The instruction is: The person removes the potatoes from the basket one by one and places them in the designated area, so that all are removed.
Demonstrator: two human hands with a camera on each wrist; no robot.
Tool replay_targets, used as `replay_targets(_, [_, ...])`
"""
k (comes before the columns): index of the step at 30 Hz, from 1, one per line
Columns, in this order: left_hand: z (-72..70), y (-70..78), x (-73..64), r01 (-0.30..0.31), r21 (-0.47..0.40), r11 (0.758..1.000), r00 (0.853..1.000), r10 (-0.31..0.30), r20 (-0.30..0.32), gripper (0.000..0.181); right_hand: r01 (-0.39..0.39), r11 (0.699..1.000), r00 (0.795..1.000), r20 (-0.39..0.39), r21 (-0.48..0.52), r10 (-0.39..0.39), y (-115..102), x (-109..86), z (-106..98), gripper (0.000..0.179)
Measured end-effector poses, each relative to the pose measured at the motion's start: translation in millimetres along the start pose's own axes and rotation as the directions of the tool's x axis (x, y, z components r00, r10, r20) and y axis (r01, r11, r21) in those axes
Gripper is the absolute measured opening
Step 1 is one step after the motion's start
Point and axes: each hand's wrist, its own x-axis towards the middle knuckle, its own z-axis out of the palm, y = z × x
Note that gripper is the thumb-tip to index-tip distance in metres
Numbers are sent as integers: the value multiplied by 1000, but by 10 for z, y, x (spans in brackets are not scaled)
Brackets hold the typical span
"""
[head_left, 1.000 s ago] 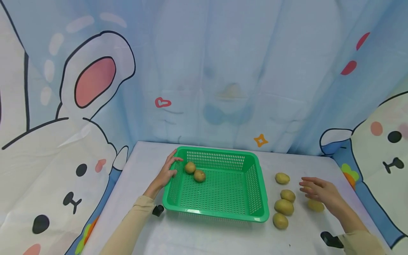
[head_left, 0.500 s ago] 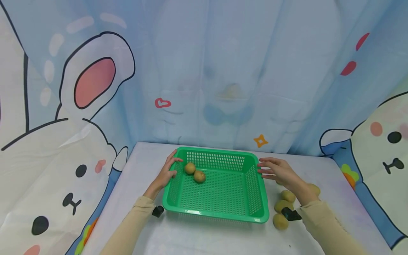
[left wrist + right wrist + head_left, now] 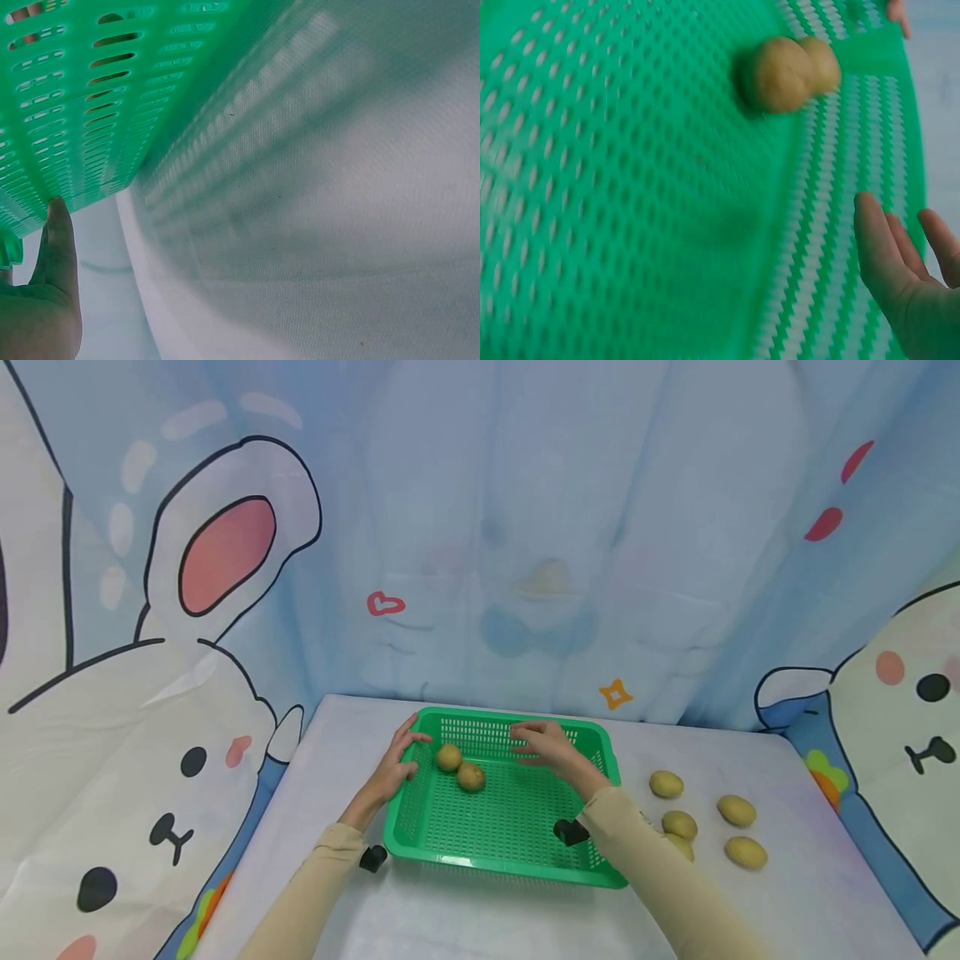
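A green slotted plastic basket (image 3: 487,831) stands on the white-covered table. Inside it, near the left wall, two round potatoes (image 3: 471,777) lie against each other; the right wrist view also has these potatoes (image 3: 780,75). My left hand (image 3: 390,768) holds the basket's left rim, with fingertips reaching over the edge. In the left wrist view a straight finger (image 3: 61,240) lies against the slotted outer wall. Over the basket's back right part is my right hand (image 3: 551,750), fingers loosely extended and nothing in them.
Right of the basket, several more potatoes (image 3: 737,810) are spread on the table (image 3: 570,927). My right sleeve (image 3: 652,860) partly covers one of them. A blue cartoon-printed curtain (image 3: 450,527) hangs behind the table.
From beside the loose potatoes, my right hand has swung left past the basket's right rim to above its inside. My left hand stays on the left rim.
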Motion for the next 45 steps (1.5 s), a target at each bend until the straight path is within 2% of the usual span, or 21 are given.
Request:
replay_targets(4, [17,-5,2,-3,4,1000,1000,3,-13,55,4,1000,1000,4,1,-4,68,95,237,46])
replay_targets(7, [31,-10,-20,1,22,1000,1000,-1,7,54,-16,1000,1000,-10,-12,16,166,150,360,45])
replay_targets(10, [35,2,-39,-1,22,1000,1000,1,23,54,-41,999,998,-52,-14,40,240,199,446,42])
replay_targets(13, [28,24,-32,-13,6,1000,1000,13,10,54,-42,999,995,-89,-31,39,260,244,514,40])
replay_targets(17, [12,33,-19,-18,3,1000,1000,18,-15,55,-61,997,994,-96,-38,57,298,294,607,39])
replay_targets(22, [6,11,-3,-10,20,1000,1000,10,0,55,-76,997,991,-110,-16,74,364,321,708,36])
replay_targets(27, [5,10,0,5,12,1000,1000,-5,15,54,-77,990,989,-136,-118,61,353,300,802,38])
replay_targets(31, [-1,18,-10,11,10,1000,1000,-11,5,55,-75,971,992,-115,-229,50,313,269,889,38])
replay_targets(35, [2,23,-1,10,14,1000,1000,-10,3,55,-50,964,995,-99,-260,24,283,243,933,36])
replay_targets(41, [2,27,2,10,29,1000,1000,-10,-1,55,-62,984,996,-80,-168,49,280,176,880,38])
replay_targets(45, [21,-159,38,6,40,999,1000,-5,-21,56,-64,990,997,-46,-129,58,251,121,744,39])
